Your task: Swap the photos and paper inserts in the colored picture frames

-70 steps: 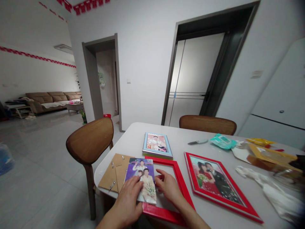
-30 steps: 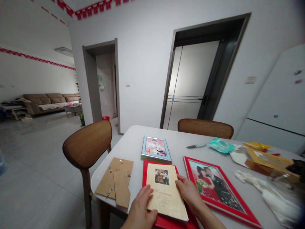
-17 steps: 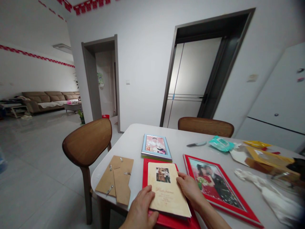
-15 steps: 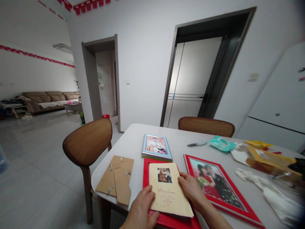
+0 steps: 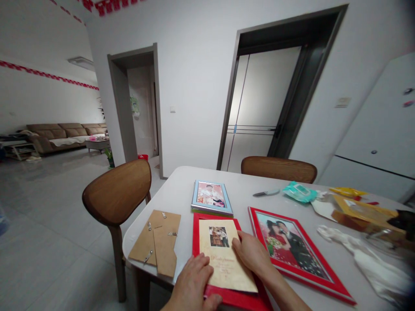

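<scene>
A cream printed insert sheet (image 5: 223, 270) with a small photo near its top lies over the back of a red picture frame (image 5: 196, 235) at the table's near edge. My left hand (image 5: 194, 280) rests on the left side of the sheet and frame, its fingers stretched out and its thumb apart near the lower edge. My right hand (image 5: 254, 255) has its fingers bent at the sheet's right edge; their undersides are hidden. To the right lies another red picture frame (image 5: 324, 283) with a photo of a couple. Brown backing boards (image 5: 165, 250) with metal clips lie at left.
Behind the sheet lies a light-blue picture frame (image 5: 194, 194). Farther right are a knife (image 5: 266, 193), a teal wipes packet (image 5: 300, 192), yellow packaging (image 5: 366, 209) and a white cloth (image 5: 363, 257). Wooden chairs (image 5: 119, 190) stand at the left and far sides of the white table (image 5: 181, 181).
The cream sheet has come down flatter onto the red frame. My right hand has slid slightly up and left along its edge, and my left fingers lie further over its left side.
</scene>
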